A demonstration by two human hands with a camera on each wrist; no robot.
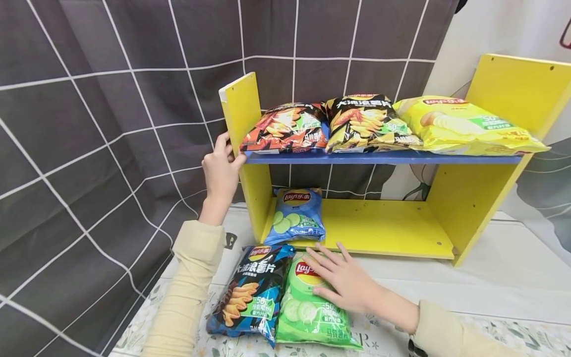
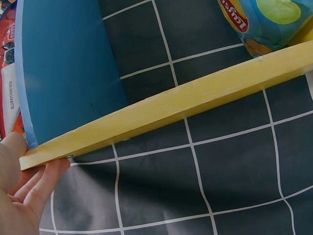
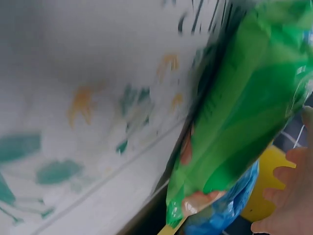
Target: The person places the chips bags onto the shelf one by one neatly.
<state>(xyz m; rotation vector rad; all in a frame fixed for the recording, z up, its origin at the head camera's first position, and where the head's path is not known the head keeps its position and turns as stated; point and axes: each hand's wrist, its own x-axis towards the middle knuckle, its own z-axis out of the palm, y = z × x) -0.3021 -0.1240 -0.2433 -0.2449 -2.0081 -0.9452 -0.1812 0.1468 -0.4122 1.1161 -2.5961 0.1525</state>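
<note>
My left hand (image 1: 221, 166) pinches the front edge of the shelf's yellow left side panel (image 1: 256, 198), thumb on one face and fingers on the other. The left wrist view shows the same grip on the panel's edge (image 2: 161, 105). Over the upper right of a green chip bag (image 1: 308, 317), my right hand (image 1: 345, 280) is spread with straight fingers. That bag lies face up beside a black and blue chip bag (image 1: 250, 297), both in front of the shelf. In the right wrist view the green bag (image 3: 244, 107) stands beside the fingers (image 3: 288, 181).
A blue chip bag (image 1: 296, 215) leans inside the lower yellow shelf (image 1: 374, 223) at its left end. On the blue upper board (image 1: 379, 158) sit a red-black bag (image 1: 287, 129), a black-yellow bag (image 1: 370, 124) and a yellow bag (image 1: 464, 126). A dark checked curtain (image 1: 134, 99) hangs close behind and left.
</note>
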